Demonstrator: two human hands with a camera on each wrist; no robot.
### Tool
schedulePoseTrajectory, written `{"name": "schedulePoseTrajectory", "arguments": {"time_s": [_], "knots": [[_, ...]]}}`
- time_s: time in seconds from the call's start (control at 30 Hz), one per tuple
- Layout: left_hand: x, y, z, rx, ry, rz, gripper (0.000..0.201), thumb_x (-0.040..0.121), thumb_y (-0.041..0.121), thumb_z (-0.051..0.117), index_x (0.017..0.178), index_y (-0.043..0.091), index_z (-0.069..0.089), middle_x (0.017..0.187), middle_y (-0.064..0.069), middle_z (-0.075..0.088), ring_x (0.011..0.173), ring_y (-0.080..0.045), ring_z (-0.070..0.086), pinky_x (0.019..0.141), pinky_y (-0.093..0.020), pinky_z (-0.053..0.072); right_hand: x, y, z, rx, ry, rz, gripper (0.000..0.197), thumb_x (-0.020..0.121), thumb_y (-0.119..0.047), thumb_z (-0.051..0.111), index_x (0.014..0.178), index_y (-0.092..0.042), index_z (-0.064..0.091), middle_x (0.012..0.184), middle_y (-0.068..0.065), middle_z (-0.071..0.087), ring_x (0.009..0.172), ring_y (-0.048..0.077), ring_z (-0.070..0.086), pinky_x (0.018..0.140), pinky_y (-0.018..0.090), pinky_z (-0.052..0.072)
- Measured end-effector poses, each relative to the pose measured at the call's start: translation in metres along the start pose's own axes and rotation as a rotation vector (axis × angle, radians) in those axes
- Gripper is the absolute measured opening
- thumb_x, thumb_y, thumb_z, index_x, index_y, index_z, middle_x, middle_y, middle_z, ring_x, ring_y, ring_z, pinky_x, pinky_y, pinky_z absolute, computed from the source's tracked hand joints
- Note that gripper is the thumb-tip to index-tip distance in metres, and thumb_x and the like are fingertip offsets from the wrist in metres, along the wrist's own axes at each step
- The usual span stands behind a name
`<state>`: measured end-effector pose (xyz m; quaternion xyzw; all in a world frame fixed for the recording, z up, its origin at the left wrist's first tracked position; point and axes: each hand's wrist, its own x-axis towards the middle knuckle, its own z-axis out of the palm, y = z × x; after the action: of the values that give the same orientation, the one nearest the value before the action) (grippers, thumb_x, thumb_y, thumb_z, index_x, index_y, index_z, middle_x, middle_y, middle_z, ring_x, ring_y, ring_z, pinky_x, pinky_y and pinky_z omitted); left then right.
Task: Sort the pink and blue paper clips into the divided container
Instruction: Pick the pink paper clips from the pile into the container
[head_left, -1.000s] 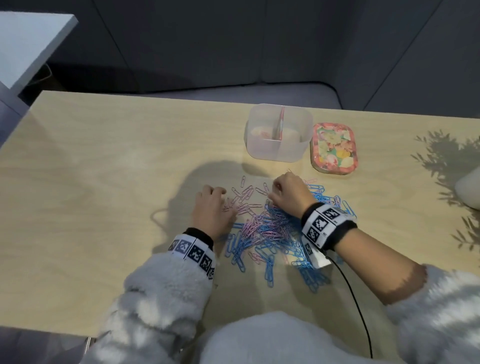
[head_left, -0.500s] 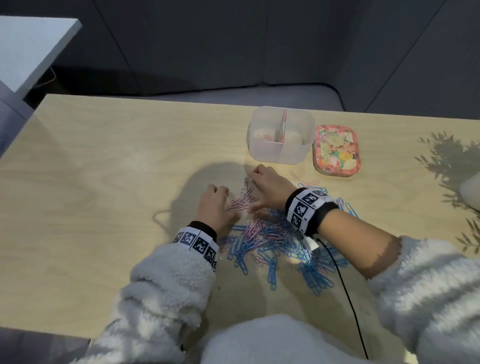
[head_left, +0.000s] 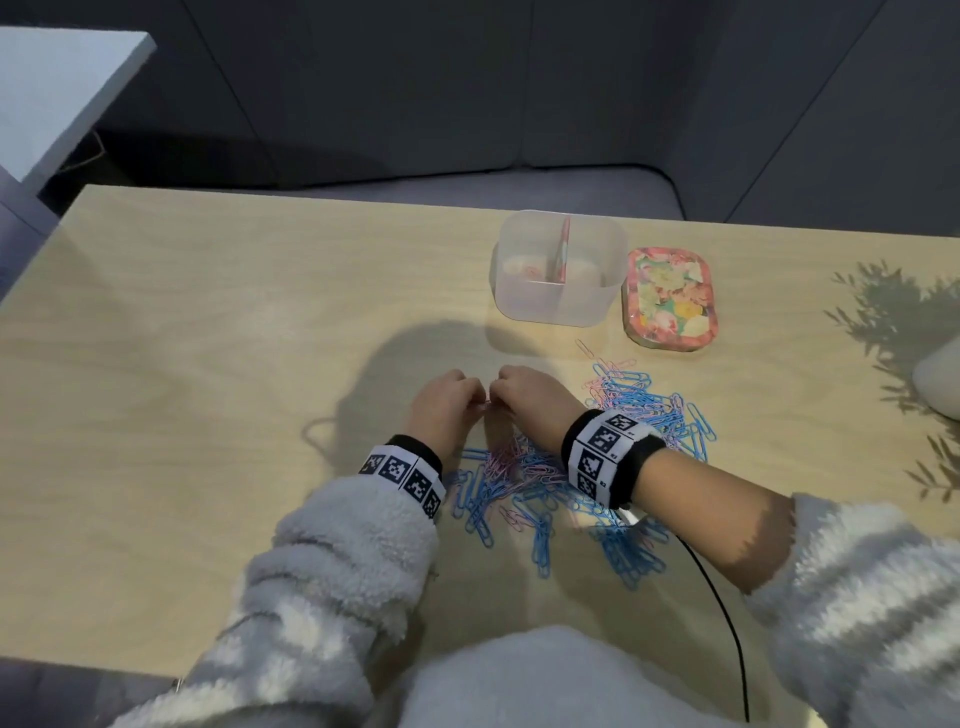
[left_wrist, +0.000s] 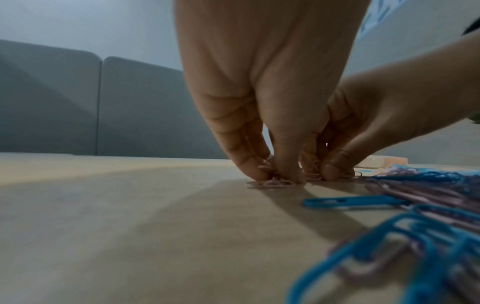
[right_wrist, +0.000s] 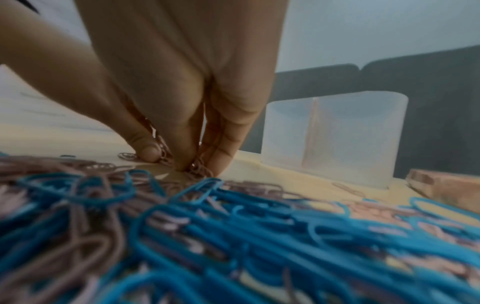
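Your right hand (head_left: 524, 402) has swung over to meet your left hand (head_left: 441, 405), both now pinching pink paper clips (left_wrist: 272, 182) off the table (head_left: 208, 364) near mid-table, short of the divided container (head_left: 558, 270) at the far edge, so a drop-off looks next.

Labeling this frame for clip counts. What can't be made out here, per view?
- Head view: what the left hand and right hand grip; knuckles cover it.
- Head view: contents of the container; cloudy walls blur them, only a pink trace on its left side.
- Right wrist view: near paper clips blurred, uncountable.
- Left wrist view: pink clips under the fingertips, number unclear.
- Head view: white object cut by the right edge.
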<state>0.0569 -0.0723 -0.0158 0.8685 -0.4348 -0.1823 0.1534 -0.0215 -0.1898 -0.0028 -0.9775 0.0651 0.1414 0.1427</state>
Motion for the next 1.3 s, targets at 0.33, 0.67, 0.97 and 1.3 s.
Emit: {"name": "schedulePoseTrajectory", "arguments": {"time_s": [0.33,0.67,0.97,1.3], "knots": [[-0.001,-0.004,-0.004,-0.074,0.040,-0.042,0.010,0.087,0.013,0.055,0.092,0.009,0.063,0.096,-0.009,0.065,0.091,-0.025,0.058,0.076,-0.030,0.042,0.010,0.021,-0.029,0.359,0.064,0.145,0.009,0.092,-0.007,0.046,0.092,-0.006,0.056,0.098,0.013,0.060,0.092,0.028,0.056,0.078,0.031,0.043],[0.030,0.013,-0.047,-0.408,0.100,-0.043,0.010,0.085,0.007,0.061,0.093,0.005,0.067,0.091,-0.008,0.068,0.082,-0.017,0.058,0.082,-0.029,0.049,0.058,0.061,-0.117,0.548,0.568,0.352,0.015,0.089,-0.011,0.051,0.081,-0.003,0.061,0.086,0.008,0.062,0.081,0.019,0.055,0.075,0.028,0.047],[0.108,0.053,-0.081,-0.419,0.302,-0.028,0.010,0.081,0.009,0.062,0.088,0.009,0.069,0.079,-0.002,0.066,0.075,-0.019,0.058,0.077,-0.029,0.048,0.055,0.075,-0.112,0.539,0.496,0.389,0.023,0.090,-0.006,0.047,0.098,-0.004,0.069,0.103,0.017,0.068,0.097,0.029,0.063,0.092,0.033,0.049],[0.124,0.059,-0.074,-0.259,0.241,0.044,0.013,0.085,0.014,0.057,0.088,0.010,0.069,0.093,-0.008,0.072,0.090,-0.025,0.063,0.083,-0.030,0.049,0.002,0.045,-0.068,0.628,0.667,0.299,0.020,0.089,-0.011,0.047,0.088,-0.010,0.067,0.083,0.005,0.068,0.076,0.019,0.061,0.075,0.036,0.050]]}}
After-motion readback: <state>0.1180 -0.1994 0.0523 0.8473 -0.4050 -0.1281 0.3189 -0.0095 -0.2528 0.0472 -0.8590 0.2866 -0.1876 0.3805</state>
